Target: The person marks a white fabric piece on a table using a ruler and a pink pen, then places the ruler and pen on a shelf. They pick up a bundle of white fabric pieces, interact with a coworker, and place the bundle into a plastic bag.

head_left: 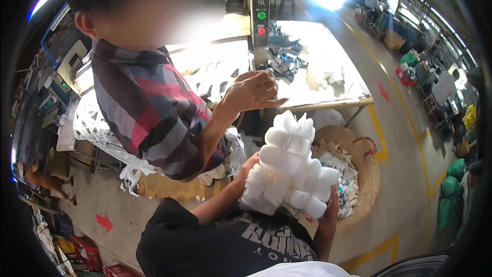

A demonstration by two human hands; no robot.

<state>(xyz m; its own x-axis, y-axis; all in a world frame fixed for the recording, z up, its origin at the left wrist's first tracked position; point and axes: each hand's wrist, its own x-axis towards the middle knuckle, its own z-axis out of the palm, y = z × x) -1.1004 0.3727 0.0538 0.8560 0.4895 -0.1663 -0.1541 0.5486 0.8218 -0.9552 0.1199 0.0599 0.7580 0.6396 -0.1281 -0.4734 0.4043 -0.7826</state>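
A bulky bundle of stacked white rounded foam pads is held in front of my chest. My left hand grips the bundle from its left side, with most of its fingers hidden behind the pads. On the lower right side my right hand is closed against the pads, its fingers partly covered. Just beyond the bundle, a co-worker's hand hovers above it with bent fingers, apart from the pads.
The co-worker in a checked shirt stands close at left. A wicker basket of scraps stands at my right. Ahead is a lit worktable with blue-grey pieces, beside a control post with green and red buttons. White scraps litter the left floor.
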